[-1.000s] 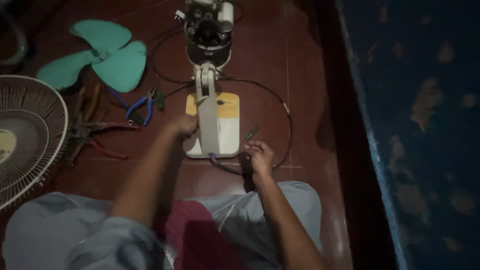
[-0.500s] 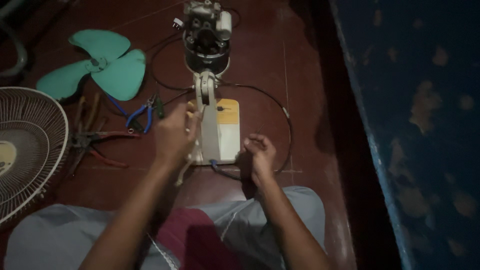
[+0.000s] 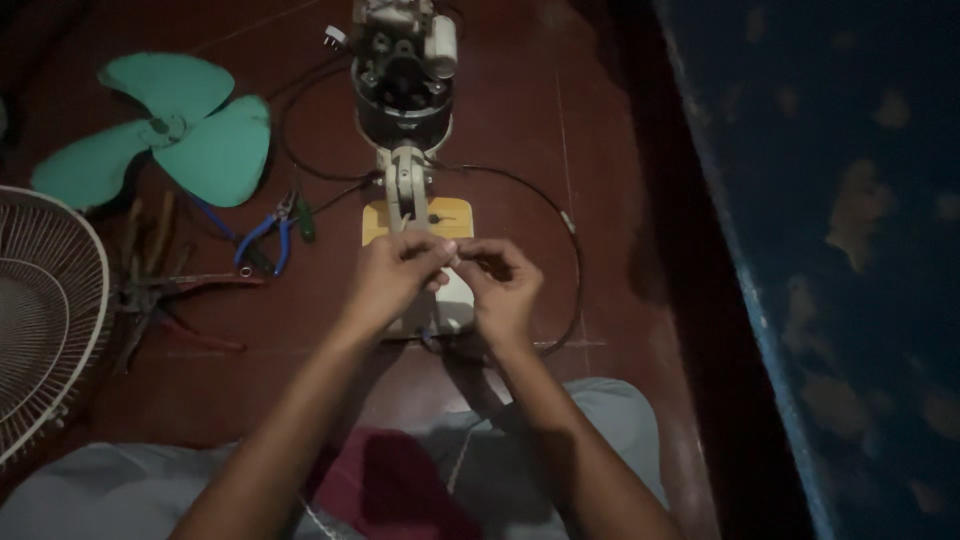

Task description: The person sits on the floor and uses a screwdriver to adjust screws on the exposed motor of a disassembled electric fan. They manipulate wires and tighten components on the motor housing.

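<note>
A taken-apart table fan lies on the red floor: its bare motor [image 3: 403, 75] at the top, a white neck [image 3: 409, 190] and a yellow and white base [image 3: 452, 217]. My left hand [image 3: 392, 275] and my right hand [image 3: 502, 285] meet over the base, fingertips pinched together on something small that I cannot make out. A black cord [image 3: 560, 225] loops from the motor round to the right of my hands.
A green three-blade fan blade [image 3: 170, 130] lies at the upper left. A white wire fan guard [image 3: 40, 320] is at the left edge. Blue-handled pliers [image 3: 265, 235] and red-handled pliers [image 3: 185, 300] lie between them. A dark blue wall [image 3: 850, 250] runs along the right.
My left hand has moved right from the base's left side to meet my right hand, which rose from the cord near the base's lower edge. The camera has come closer.
</note>
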